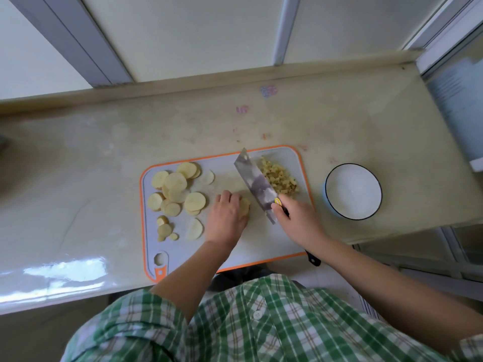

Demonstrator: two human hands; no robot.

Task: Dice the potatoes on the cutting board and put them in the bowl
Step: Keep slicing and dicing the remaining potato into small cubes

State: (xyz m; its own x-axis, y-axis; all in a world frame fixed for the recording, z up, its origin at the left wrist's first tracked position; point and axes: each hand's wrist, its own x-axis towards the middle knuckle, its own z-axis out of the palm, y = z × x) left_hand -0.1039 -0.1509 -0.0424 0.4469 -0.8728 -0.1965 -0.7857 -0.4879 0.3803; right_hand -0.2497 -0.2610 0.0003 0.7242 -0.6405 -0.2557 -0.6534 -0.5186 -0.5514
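A grey cutting board (261, 246) with an orange rim lies on the counter. Several round potato slices (175, 190) are spread over its left half. A heap of diced potato (280, 178) sits at its far right corner. My left hand (226, 220) presses down on a small stack of potato slices (245, 207) in the middle of the board. My right hand (300, 222) grips the handle of a cleaver (255, 182), whose blade lies between the stack and the diced heap. A white bowl (353, 191) with a dark rim stands right of the board and holds nothing.
The pale counter (78, 178) runs left and right, with a wall ledge behind it and the counter's end just past the bowl. Small coloured marks dot the counter behind the board. My green checked shirt fills the bottom of the view.
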